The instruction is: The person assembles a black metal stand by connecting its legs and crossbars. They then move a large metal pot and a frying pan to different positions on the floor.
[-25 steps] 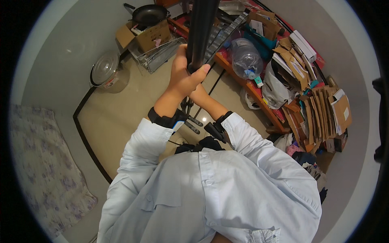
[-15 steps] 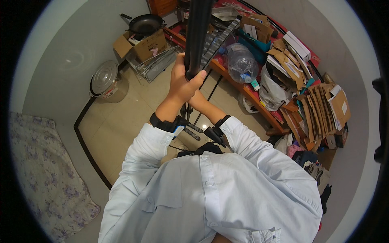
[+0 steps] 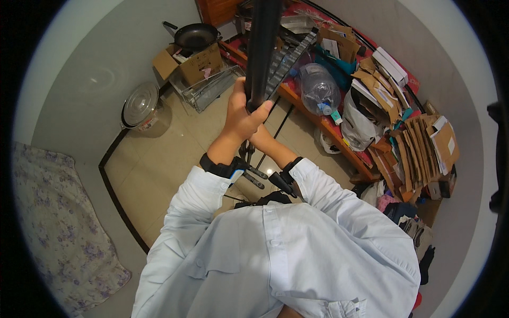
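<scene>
A thick black pole [image 3: 264, 53] rises toward the upper edge, looking like the column of a tripod stand. My left hand [image 3: 243, 119] is wrapped round its lower part, thumb across the near side. Just below and behind it, my right hand [image 3: 261, 138] closes in at the same pole; its fingers are mostly hidden by the left one. Under both hands hang black metal arms [image 3: 254, 179] and a black handle [image 3: 281, 184], seemingly part of the same stand. Each wrist wears a black band.
A lidded metal pot [image 3: 146, 114] stands at the left wall. Behind it, a frying pan [image 3: 195, 36] rests on a cardboard box [image 3: 199, 66], beside a wire rack [image 3: 207, 98]. A low wooden bed frame [image 3: 313, 122] at right bears a big clear bottle [image 3: 319, 87] and stacked cardboard [image 3: 416, 151].
The whole view has shifted a little, so room, hands and pole sit slightly lower and farther right. Both hands keep the same hold.
</scene>
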Demonstrator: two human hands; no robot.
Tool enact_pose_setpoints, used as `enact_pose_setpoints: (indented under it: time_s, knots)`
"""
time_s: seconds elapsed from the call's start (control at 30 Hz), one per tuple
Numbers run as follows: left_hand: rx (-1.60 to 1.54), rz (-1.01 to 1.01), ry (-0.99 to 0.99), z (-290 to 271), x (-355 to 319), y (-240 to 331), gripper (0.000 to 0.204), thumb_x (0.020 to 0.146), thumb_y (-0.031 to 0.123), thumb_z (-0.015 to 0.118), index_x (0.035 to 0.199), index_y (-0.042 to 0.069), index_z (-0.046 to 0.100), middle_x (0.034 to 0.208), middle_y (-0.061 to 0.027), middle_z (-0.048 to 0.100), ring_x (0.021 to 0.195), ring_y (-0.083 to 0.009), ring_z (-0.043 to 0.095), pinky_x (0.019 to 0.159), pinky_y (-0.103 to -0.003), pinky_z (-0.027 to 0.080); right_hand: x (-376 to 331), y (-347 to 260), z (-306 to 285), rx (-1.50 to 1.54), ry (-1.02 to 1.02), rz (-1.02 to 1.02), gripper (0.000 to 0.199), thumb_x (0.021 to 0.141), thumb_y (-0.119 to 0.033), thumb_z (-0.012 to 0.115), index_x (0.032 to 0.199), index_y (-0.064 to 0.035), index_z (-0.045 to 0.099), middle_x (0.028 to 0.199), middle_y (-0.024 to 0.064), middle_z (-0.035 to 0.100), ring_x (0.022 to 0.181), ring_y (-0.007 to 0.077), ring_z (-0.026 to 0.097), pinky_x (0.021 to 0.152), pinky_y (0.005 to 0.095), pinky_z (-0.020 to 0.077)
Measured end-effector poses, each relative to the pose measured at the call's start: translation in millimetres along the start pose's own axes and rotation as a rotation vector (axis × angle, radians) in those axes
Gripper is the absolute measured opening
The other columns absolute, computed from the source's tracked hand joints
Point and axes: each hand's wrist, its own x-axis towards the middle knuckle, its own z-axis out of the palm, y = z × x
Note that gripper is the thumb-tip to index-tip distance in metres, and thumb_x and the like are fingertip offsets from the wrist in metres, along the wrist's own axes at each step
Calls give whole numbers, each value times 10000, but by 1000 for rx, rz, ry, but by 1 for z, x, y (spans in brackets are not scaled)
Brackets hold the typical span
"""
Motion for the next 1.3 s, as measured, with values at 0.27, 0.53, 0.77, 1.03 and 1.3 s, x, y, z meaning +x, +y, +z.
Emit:
enact_pose_setpoints:
  time_s: [0.27, 0.53, 0.77, 1.03, 1.3]
  knots:
    - [-44, -14, -5, 5, 4, 0, 457, 692, 234, 699, 1014, 23, 453, 825, -36, 514, 745, -130, 497, 693, -273, 428, 5, 7, -6, -53, 31, -42, 209, 786, -138, 608, 917, 22, 575, 808, 107, 608, 748, 200, 556, 667, 329, 438]
    - [-46, -50, -6, 5, 8, -3, 477, 674, 248, 703, 1014, 20, 458, 824, -46, 503, 739, -146, 500, 683, -280, 429, 14, 19, -9, -85, 1, -27, 215, 794, -179, 602, 881, 17, 586, 776, 103, 614, 731, 208, 565, 656, 339, 434]
    - [-60, -74, 12, 12, 14, -11, 497, 677, 255, 706, 1038, 18, 460, 835, -46, 519, 750, -151, 507, 693, -283, 437, 13, 12, -17, -81, -9, -8, 209, 795, -179, 606, 856, 19, 587, 748, 104, 603, 685, 189, 550, 605, 327, 422]
    - [-22, -32, -15, 26, 18, -24, 471, 701, 193, 678, 1085, 21, 463, 924, -47, 501, 836, -159, 485, 755, -288, 419, 6, 0, -27, 47, 37, -86, 220, 781, -136, 633, 928, 23, 597, 819, 110, 621, 747, 180, 572, 674, 309, 457]
    - [-142, -99, 34, 38, 18, -26, 260, 797, 90, 566, 1019, 48, 436, 815, -45, 476, 594, -98, 497, 542, -240, 455, -17, 18, -25, -21, 142, 174, 255, 776, -196, 691, 907, -18, 564, 722, 81, 568, 685, 175, 528, 618, 322, 424]
